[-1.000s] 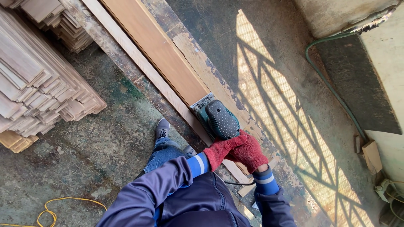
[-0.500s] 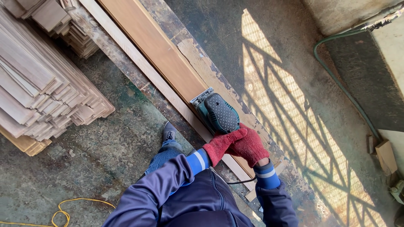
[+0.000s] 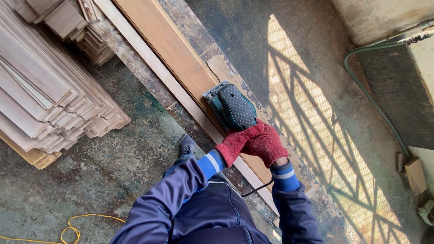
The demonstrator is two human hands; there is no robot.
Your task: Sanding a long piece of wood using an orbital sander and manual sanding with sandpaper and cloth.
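A green and black electric sander (image 3: 231,108) rests flat on a long brown wooden board (image 3: 172,49) that runs diagonally across a worn workbench (image 3: 135,68). Both my hands wear red knit gloves and grip the sander's rear end together. My left hand (image 3: 235,143) wraps it from the left, and my right hand (image 3: 266,143) covers it from the right. A paler, narrower strip of wood (image 3: 158,72) lies alongside the board on its left. The sander's black cord (image 3: 255,189) trails back under my right arm.
A tall stack of thin wooden slats (image 3: 45,99) stands at the left. A yellow cable (image 3: 68,228) curls on the concrete floor at the bottom left. A green hose (image 3: 375,104) runs along the right, near a small wooden block (image 3: 415,174). My shoe (image 3: 186,145) is beside the bench.
The sander and both hands have slid forward along the board, away from me, and my body has followed.
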